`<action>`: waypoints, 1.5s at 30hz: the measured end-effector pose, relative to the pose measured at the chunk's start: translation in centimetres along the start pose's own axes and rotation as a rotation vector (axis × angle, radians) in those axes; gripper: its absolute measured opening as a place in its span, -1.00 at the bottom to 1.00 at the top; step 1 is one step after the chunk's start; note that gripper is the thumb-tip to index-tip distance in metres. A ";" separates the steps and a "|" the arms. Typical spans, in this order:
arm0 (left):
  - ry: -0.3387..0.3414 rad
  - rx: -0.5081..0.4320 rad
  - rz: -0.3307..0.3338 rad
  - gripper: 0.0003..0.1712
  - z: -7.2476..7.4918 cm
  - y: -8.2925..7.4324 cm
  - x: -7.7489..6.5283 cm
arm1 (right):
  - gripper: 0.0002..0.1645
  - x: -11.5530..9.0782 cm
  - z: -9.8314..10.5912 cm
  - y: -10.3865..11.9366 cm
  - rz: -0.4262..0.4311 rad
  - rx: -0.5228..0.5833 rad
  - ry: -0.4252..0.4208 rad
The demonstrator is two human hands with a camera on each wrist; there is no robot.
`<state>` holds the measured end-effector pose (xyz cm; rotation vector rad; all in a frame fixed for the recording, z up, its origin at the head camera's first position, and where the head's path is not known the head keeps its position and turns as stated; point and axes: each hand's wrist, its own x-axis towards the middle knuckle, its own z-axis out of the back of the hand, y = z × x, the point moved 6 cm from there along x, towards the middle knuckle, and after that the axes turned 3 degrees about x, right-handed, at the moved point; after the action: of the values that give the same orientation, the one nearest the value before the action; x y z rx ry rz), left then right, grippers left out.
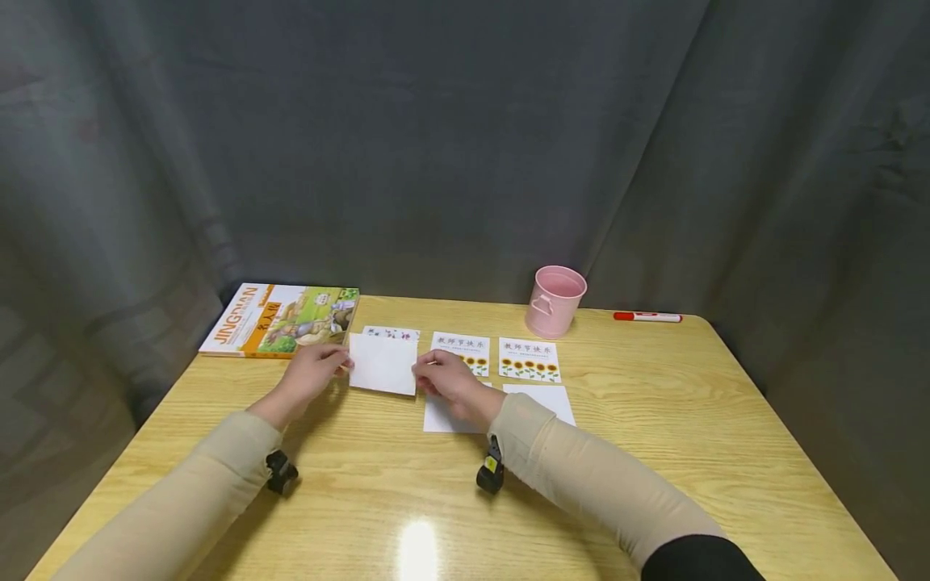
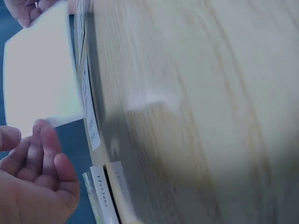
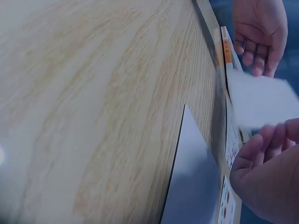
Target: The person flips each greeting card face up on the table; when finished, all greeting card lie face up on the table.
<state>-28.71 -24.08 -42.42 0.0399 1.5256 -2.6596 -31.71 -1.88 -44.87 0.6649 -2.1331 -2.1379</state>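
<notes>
A blank white card (image 1: 383, 363) is held up over the table between both hands, slightly tilted. My left hand (image 1: 311, 378) pinches its left edge, while the right hand (image 1: 452, 381) pinches the edge opposite. Behind the held card, a card with a floral print (image 1: 392, 332) lies partly covered from sight. Two sunflower cards with printed characters lie to the right, the nearer one (image 1: 461, 343) partly behind my right hand and the other (image 1: 529, 359) fully visible. In the right wrist view, the held card (image 3: 264, 100) spans the gap between the two hands.
A blank white card (image 1: 446, 415) lies partly under my right forearm, and another (image 1: 545, 397) lies beside it. At the back left is a picture book (image 1: 283, 320). A pink bucket (image 1: 554, 303) and a red-capped marker (image 1: 648, 317) stand and lie along the back edge.
</notes>
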 end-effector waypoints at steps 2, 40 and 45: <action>-0.006 -0.078 0.013 -0.56 0.1 0.1 0.1 | -0.91 0.0 0.0 0.0 0.007 0.013 0.009; 0.118 -0.307 -0.012 -0.78 -1.3 0.1 0.7 | -0.77 0.0 -0.8 -0.3 0.013 0.085 0.131; 0.087 -0.396 0.028 -0.90 -0.6 1.1 0.6 | -0.92 0.0 -0.9 -0.1 0.034 0.134 0.183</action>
<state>-29.26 -24.16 -43.73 0.1538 2.0312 -2.3130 -31.38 -2.72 -44.96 0.7954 -2.1857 -1.8508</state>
